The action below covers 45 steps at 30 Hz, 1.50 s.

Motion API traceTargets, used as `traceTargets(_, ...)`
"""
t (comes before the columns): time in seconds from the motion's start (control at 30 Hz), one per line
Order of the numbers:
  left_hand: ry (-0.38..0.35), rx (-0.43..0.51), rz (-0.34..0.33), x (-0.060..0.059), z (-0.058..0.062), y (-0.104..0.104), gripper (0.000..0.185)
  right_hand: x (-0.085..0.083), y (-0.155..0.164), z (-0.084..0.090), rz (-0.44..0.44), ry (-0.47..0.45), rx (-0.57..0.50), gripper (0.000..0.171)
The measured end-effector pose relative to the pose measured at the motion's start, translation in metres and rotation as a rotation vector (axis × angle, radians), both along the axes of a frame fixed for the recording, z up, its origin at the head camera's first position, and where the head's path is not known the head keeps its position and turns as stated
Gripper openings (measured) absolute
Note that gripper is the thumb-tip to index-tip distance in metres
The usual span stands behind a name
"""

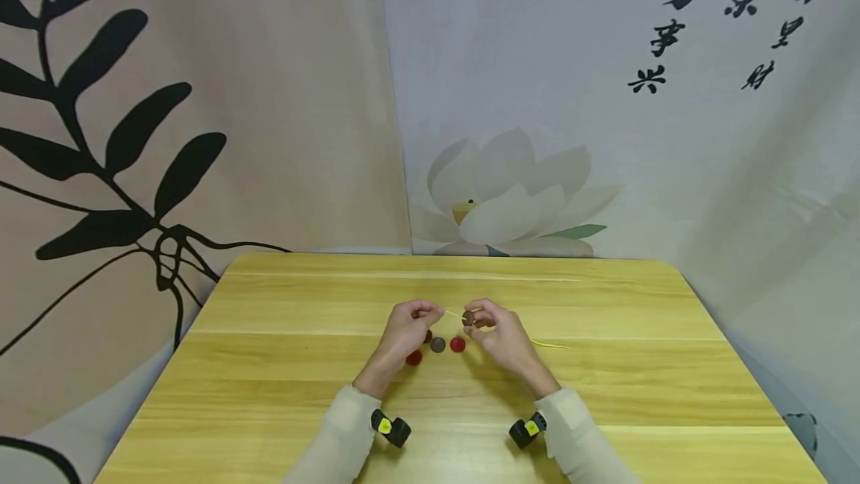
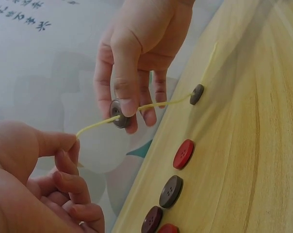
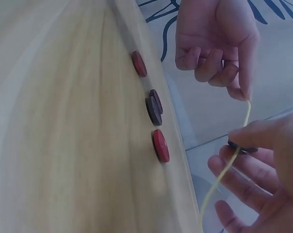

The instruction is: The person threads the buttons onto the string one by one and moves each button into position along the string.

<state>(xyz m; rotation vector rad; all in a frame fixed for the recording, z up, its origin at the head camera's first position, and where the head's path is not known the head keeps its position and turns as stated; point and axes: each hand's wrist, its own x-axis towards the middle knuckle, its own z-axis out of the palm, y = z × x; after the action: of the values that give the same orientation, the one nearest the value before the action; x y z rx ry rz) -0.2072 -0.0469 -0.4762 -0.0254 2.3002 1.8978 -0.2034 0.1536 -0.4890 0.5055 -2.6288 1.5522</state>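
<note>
My left hand (image 1: pixel 430 313) pinches the free end of a yellow string (image 2: pixel 95 125) between thumb and forefinger, a little above the table. My right hand (image 1: pixel 475 317) pinches a grey button (image 2: pixel 116 115) with the string running through it. Behind it the string carries a second dark button (image 2: pixel 197 94), which lies on the table, and trails away to the right (image 1: pixel 551 345). The right wrist view shows the left hand (image 3: pixel 244 92) holding the string taut above the held button (image 3: pixel 241 147).
Loose buttons lie on the wooden table (image 1: pixel 282 364) below my hands: a red one (image 1: pixel 413 357), a grey one (image 1: pixel 438 344), another red one (image 1: pixel 457 344) and a maroon one (image 2: pixel 152 220). Printed cloth hangs behind the table.
</note>
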Motion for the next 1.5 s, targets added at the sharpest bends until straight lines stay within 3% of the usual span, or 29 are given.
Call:
traceTargets(1.13, -0.012, 0.010, -0.012, 0.000, 0.000, 0.001, 0.023, -0.001, 0.021, -0.012, -0.072, 0.016, 0.095, 0.029)
traceTargets(1.5, -0.017, 0.027, -0.016, -0.002, -0.003, 0.000, 0.023, -0.002, 0.028, -0.015, -0.079, -0.020, 0.102, 0.030)
